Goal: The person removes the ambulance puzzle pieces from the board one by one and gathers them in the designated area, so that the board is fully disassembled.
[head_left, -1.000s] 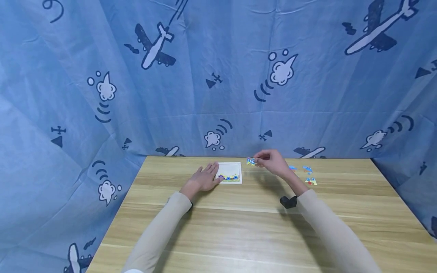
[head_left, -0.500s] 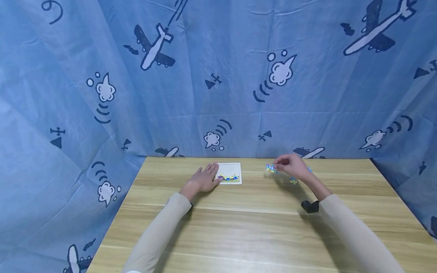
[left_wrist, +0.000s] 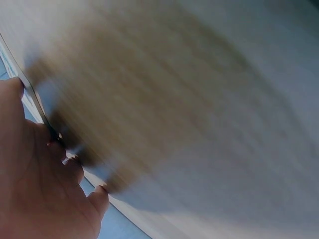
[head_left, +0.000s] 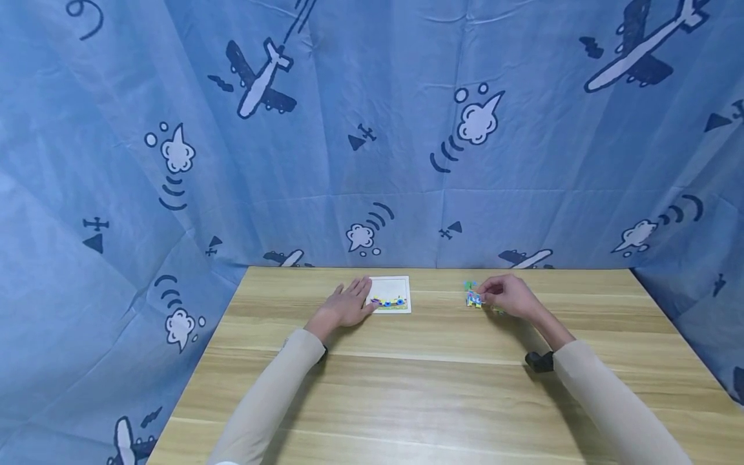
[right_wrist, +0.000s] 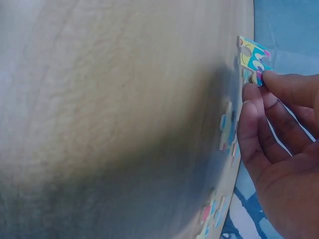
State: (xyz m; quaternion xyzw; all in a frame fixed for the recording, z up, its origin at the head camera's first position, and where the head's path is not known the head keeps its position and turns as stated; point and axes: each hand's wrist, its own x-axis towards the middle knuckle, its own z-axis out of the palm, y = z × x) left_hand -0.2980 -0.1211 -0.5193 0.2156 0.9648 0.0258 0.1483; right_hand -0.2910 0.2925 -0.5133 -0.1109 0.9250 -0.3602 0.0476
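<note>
A jigsaw piece (head_left: 473, 301) with blue, yellow and white on it is pinched between the thumb and fingertips of my right hand (head_left: 511, 297). In the right wrist view that piece (right_wrist: 254, 59) shows a printed eye, raised off the wood. A green-blue piece (head_left: 469, 285) appears just behind it. My left hand (head_left: 347, 305) rests with extended fingers on the left edge of a white puzzle board (head_left: 391, 287). Along the board's bottom runs a colourful strip of fitted pieces (head_left: 392, 303). In the left wrist view, fingers of the left hand (left_wrist: 50, 179) touch the board's edge.
More loose pieces (right_wrist: 228, 127) lie on the wooden table (head_left: 372, 387) by my right hand; in the head view it mostly hides them. A blue curtain (head_left: 325, 148) printed with aeroplanes hangs behind the table and at both sides.
My right hand has carried the pinched piece rightward from beside the board, then slightly nearer, and turned it. It now covers most loose pieces. My left hand has stayed on the board.
</note>
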